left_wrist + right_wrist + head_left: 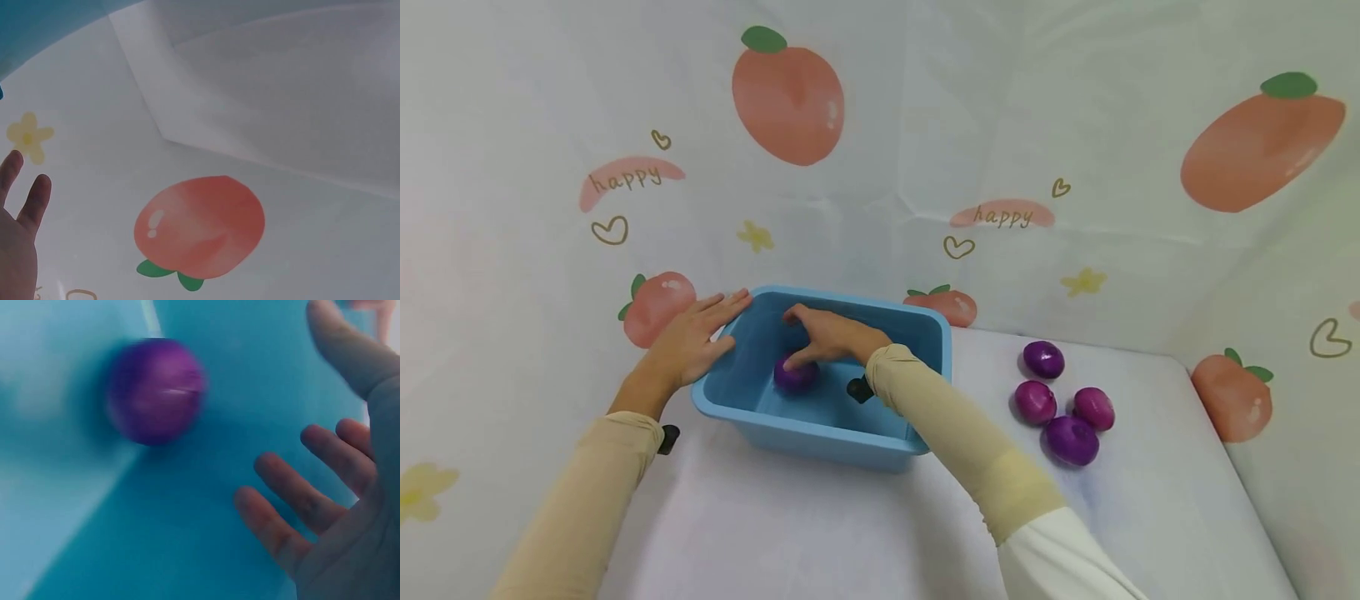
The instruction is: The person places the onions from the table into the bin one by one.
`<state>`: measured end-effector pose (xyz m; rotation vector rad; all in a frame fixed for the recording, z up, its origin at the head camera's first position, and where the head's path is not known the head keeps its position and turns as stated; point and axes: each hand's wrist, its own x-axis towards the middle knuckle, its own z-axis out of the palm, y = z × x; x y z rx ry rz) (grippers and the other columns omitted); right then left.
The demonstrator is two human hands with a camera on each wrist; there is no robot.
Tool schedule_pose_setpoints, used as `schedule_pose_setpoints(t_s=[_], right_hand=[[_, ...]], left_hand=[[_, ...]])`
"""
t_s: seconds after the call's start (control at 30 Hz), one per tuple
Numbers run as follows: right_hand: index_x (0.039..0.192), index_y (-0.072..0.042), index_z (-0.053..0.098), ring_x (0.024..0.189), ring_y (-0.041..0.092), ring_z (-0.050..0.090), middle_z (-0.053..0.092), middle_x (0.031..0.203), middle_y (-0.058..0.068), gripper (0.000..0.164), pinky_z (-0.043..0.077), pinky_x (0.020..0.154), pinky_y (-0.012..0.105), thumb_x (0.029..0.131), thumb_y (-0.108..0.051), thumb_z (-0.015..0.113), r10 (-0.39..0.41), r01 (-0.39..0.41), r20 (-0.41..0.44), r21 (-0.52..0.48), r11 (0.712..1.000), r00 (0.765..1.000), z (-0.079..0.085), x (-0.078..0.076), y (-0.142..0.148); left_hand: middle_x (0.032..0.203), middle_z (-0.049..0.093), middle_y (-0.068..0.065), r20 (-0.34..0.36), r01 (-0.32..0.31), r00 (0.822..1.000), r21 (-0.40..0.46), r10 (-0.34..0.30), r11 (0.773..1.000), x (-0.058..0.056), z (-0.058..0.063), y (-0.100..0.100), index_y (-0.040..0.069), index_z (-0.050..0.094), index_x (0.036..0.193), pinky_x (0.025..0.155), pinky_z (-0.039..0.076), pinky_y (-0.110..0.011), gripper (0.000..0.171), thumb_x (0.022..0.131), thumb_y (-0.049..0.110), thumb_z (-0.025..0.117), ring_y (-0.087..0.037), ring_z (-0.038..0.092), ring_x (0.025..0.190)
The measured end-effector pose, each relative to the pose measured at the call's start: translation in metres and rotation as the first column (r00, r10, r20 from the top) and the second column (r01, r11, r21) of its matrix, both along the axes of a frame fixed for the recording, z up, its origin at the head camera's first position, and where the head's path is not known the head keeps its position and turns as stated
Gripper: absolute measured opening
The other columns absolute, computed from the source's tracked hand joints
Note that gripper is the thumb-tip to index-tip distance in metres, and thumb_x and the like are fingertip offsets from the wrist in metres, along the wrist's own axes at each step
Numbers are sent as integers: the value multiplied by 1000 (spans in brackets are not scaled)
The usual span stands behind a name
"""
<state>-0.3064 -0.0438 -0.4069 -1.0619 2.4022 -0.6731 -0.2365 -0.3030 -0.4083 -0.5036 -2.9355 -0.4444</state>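
A purple onion point(795, 375) lies on the floor of a blue plastic tub point(820, 427), towards its left end. My right hand point(835, 333) is inside the tub above this onion, thumb and fingers spread. In the right wrist view a gap shows between the hand point(337, 519) and the onion point(156, 392), which is slightly blurred. At the tub's left rim my left hand point(688, 342) rests with fairly straight fingers. Only part of that hand point(19, 250) enters the left wrist view.
Right of the tub, several purple onions lie grouped on the white-covered table: one at the back point(1043, 359), one at the front point(1071, 441). A white cloth wall point(865, 183) printed with fruit and hearts rises close behind the tub. Another cloth side point(1300, 400) stands at the right.
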Motion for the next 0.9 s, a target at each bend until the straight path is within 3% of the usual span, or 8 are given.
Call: schedule_pose_setpoints(t_s=[0.1,0.23,0.47,0.7,0.9], right_hand=[[158,-14,29,148,27,45,42,162,4,87,40,122,38,90,-44,75,6,-2,49,-78,997,999,21,2,15],[157,-18,29,143,29,51,43,161,4,87,47,116,40,89,-44,76,-2,12,55,-170,985,998,49,7,41],[154,-17,37,136,22,55,48,155,0,84,49,113,44,86,-41,80,-96,73,-73,-276,958,993,81,12,102],[152,-18,41,137,28,55,48,156,4,82,53,107,50,85,-41,82,-263,216,-141,-284,934,954,91,18,183],[152,-12,41,136,37,54,47,156,11,79,51,108,57,87,-33,81,-413,374,-179,-218,902,893,75,29,253]], left_hand=[[166,37,-7,3,23,1000,-6,-23,1000,-1,-2,2,22,35,160,118,28,-73,61,101,33,42,-49,33,150],[167,35,-5,24,11,1000,-8,-11,1000,-4,-1,5,24,32,161,117,28,-74,62,101,36,42,-48,31,152],[166,36,-7,29,4,1000,-14,-4,1000,-6,1,3,25,31,161,116,27,-76,63,100,37,43,-48,30,152],[166,36,-6,15,12,1000,23,-13,1000,-5,0,1,24,32,161,116,26,-77,62,101,34,41,-49,31,151],[166,37,-8,12,11,1000,39,-11,999,-2,2,-1,24,33,161,115,27,-78,62,100,34,43,-49,32,151]])
